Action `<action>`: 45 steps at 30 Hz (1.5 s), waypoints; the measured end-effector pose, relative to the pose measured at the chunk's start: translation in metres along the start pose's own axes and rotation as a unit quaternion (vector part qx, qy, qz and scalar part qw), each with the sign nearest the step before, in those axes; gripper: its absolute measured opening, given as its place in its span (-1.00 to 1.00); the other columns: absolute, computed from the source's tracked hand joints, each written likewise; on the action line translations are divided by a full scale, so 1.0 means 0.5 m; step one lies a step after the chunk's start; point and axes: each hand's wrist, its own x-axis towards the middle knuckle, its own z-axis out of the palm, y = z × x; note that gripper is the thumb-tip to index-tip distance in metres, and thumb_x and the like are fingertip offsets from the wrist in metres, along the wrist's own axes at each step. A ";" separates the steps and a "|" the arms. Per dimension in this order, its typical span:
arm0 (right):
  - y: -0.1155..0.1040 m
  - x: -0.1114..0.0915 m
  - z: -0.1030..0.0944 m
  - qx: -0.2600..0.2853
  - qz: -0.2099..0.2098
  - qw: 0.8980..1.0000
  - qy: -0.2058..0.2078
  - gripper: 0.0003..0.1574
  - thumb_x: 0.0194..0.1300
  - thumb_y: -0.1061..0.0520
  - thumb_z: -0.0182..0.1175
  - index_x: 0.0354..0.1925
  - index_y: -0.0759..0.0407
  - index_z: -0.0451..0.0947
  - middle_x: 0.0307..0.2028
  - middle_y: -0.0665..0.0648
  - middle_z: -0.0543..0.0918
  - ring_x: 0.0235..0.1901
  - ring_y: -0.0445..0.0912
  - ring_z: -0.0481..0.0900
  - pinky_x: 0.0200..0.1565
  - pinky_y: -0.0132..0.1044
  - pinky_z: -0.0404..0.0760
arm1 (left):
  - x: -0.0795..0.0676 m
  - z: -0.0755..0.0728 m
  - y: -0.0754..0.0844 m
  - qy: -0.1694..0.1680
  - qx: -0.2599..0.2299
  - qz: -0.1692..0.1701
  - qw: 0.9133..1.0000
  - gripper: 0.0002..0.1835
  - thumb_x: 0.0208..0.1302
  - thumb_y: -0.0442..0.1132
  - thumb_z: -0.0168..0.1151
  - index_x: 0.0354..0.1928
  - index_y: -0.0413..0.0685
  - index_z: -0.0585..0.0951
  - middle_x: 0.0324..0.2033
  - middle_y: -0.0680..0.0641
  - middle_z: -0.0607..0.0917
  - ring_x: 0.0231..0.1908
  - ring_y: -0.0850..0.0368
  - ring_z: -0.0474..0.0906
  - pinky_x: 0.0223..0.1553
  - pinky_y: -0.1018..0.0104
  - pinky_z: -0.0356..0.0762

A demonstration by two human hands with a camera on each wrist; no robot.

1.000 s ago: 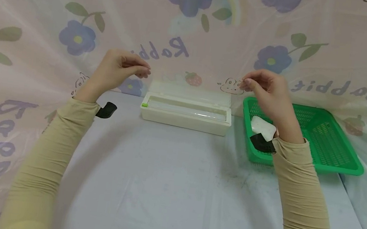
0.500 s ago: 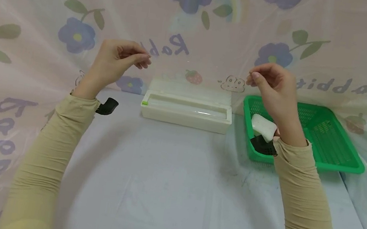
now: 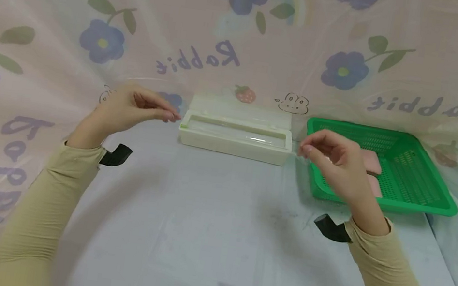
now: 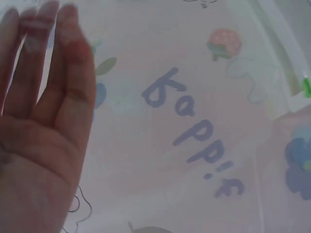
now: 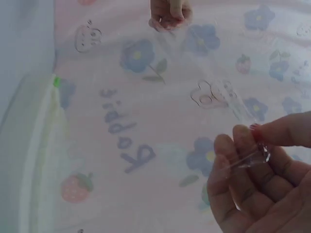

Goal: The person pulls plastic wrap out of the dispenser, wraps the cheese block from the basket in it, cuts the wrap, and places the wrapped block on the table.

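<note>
A sheet of clear cling film stretches between the two hands in the right wrist view. My right hand pinches one end between thumb and fingers, and a crumpled bit of film hangs over its palm. At the other end, my left hand pinches the film with thumb and fingertips; its palm fills the left of the left wrist view. Both hands are raised above the table, on either side of a white cling film dispenser box. The box's lid stands up, and a clear roll shows inside.
A green plastic basket stands at the back right, partly behind the right hand, with pink pieces in it. The white table meets a patterned plastic sheet at the back and sides.
Both hands rise slightly, then come down toward the table; the left also shifts outward. The white piece seen earlier in the basket is now hidden behind the right hand, and pink ones show.
</note>
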 end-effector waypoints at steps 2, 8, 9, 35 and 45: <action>0.006 -0.029 0.012 -0.026 -0.003 0.999 -0.026 -0.88 0.29 0.46 0.11 -0.26 0.36 0.56 -0.34 0.18 0.62 -0.30 -0.04 0.58 -0.17 -0.42 0.61 | -0.024 0.006 -0.014 -0.044 -0.008 -0.033 0.998 -0.84 0.26 -0.30 0.28 -0.15 -0.16 0.72 -0.19 -0.10 0.73 -0.09 0.05 0.63 -0.01 0.32 0.57; 0.040 -0.120 0.052 -0.078 -0.014 0.993 -0.088 -0.70 0.26 0.47 0.14 -0.20 0.11 0.59 -0.31 -0.01 0.64 -0.29 -0.13 0.58 -0.17 -0.36 0.61 | -0.088 0.053 -0.080 -0.118 -0.052 -0.041 0.991 -0.85 0.25 -0.40 0.26 -0.16 -0.18 0.72 -0.20 -0.13 0.73 -0.10 -0.02 0.63 -0.05 0.25 0.60; 0.046 -0.136 0.058 -0.084 -0.015 0.992 -0.093 -0.68 0.25 0.47 0.16 -0.19 0.09 0.59 -0.30 -0.03 0.64 -0.29 -0.14 0.58 -0.18 -0.36 0.61 | -0.098 0.062 -0.092 -0.123 -0.060 -0.034 0.990 -0.85 0.24 -0.42 0.26 -0.17 -0.20 0.72 -0.21 -0.13 0.73 -0.11 -0.03 0.64 -0.06 0.24 0.61; 0.211 -0.300 0.142 -0.232 -0.106 0.950 -0.181 -0.60 -0.01 0.46 0.36 -0.20 0.11 0.62 -0.18 -0.05 0.64 -0.17 -0.17 0.58 -0.05 -0.50 0.51 | -0.254 0.252 -0.244 -0.034 0.022 -0.127 0.991 -0.74 0.31 -0.11 0.24 -0.15 -0.15 0.73 -0.15 0.04 0.72 -0.03 0.10 0.60 0.01 0.31 0.55; 0.227 -0.318 0.149 -0.314 -0.093 0.919 -0.217 -0.69 0.04 0.36 0.37 -0.19 0.14 0.67 -0.12 0.04 0.67 -0.09 -0.10 0.62 -0.05 -0.26 0.61 | -0.253 0.263 -0.256 -0.056 0.026 -0.148 0.987 -0.71 0.43 -0.14 0.09 -0.14 -0.15 0.72 -0.07 -0.07 0.69 0.08 -0.03 0.53 0.10 0.14 0.47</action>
